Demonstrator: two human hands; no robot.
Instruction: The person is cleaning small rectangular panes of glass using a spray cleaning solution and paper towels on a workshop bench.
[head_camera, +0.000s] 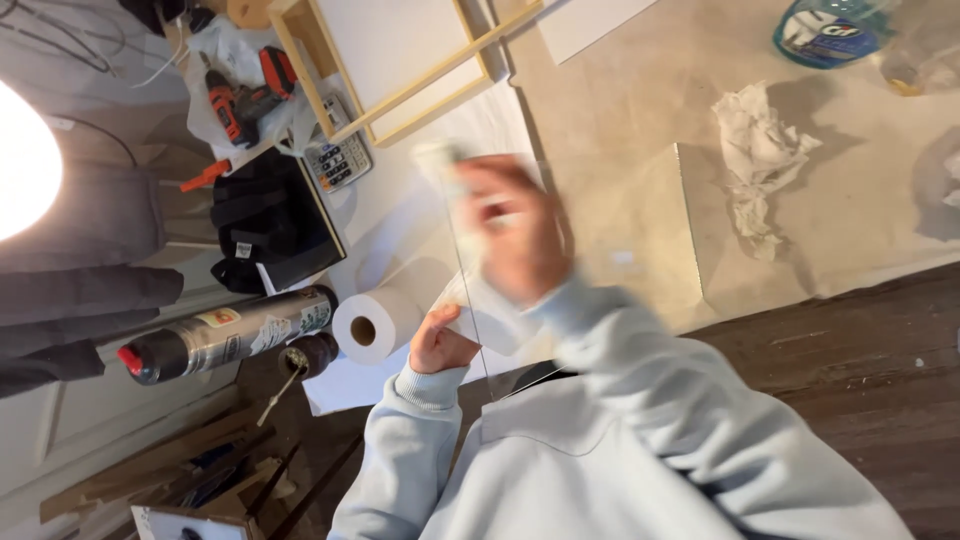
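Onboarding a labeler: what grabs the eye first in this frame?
The blurred right hand, mid-frame, presses something white against a clear glass pane, while the left hand steadies the pane's lower edge. At the far left a bright lamp glares. Just left of the hands lie a paper towel roll and a silver spray can, with an orange cordless drill above them.

We have one view, worn on the head, looking steeply down and rolled sideways, close over the table (620, 110) toward twelve o'clock.
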